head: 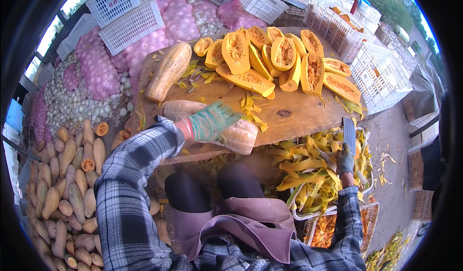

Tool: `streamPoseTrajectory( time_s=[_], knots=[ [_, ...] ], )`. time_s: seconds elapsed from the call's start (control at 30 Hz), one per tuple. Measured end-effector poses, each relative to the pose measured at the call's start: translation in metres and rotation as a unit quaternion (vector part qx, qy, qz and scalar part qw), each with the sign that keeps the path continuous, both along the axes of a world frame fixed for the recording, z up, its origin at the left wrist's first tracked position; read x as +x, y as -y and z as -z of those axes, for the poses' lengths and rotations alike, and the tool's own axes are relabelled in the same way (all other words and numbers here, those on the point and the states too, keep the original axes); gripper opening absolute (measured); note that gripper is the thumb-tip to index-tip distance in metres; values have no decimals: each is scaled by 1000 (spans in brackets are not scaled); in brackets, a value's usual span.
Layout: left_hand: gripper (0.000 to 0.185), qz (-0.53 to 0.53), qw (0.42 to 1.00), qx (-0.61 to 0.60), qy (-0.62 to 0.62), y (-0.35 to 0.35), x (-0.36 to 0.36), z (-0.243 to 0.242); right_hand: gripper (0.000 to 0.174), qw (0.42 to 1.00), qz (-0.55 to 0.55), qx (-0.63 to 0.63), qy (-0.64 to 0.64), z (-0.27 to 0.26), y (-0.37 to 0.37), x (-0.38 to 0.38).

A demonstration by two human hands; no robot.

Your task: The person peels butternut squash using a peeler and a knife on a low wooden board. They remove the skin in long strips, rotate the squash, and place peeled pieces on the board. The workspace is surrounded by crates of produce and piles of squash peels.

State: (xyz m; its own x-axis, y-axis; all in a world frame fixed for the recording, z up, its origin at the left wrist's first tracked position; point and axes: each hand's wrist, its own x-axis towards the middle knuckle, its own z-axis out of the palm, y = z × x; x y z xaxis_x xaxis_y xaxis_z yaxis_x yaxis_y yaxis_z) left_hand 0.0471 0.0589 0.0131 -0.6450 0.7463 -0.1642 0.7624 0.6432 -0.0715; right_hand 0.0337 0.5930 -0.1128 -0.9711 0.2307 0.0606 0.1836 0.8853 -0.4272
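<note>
My left hand (213,122), in a green and white knit glove, lies over a long unpeeled squash (238,137) at the near edge of the wooden table (289,120). Its fingers rest across the squash's upper side. Out to the right, my right hand (345,161) wears a grey glove and grips a broad-bladed knife (349,131), blade pointing away from me. The knife is above a crate (299,215) heaped with yellow-green peel strips (307,169). Another whole squash (170,72) lies farther back on the table. Beside it sits a metal peeler-like tool (191,80), partly covered by peel scraps.
Peeled, halved squash (237,53) are piled along the table's far side. Whole squash (68,184) heap on the floor at left. Pink net sacks of onions (97,64) and white plastic crates (132,23) stand behind. A crate of orange pulp (325,231) sits by my right side.
</note>
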Motion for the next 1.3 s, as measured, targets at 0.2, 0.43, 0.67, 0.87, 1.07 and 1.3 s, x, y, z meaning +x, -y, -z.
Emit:
streamPoseTrajectory(
  time_s=[0.2,0.43,0.67,0.87,1.07,1.3],
  knots=[
    [104,-451,845,100,-269,1,65,56,47,988,-120,96,14,-33,107,-31],
    [110,-688,506,507,-120,-13,70,131,57,919,-372,44,-122,-47,321,-114],
    [85,-599,247,758,78,-7,44,142,40,892,-367,244,-102,-19,355,-166],
    [77,-539,135,823,120,-27,35,121,29,869,-433,208,-118,-23,322,-142],
    [81,-545,147,820,93,-29,31,106,55,900,-407,45,-153,-51,221,-54],
    [75,-551,129,819,90,-30,35,109,50,928,-116,70,-346,-68,128,-102]
  ],
)
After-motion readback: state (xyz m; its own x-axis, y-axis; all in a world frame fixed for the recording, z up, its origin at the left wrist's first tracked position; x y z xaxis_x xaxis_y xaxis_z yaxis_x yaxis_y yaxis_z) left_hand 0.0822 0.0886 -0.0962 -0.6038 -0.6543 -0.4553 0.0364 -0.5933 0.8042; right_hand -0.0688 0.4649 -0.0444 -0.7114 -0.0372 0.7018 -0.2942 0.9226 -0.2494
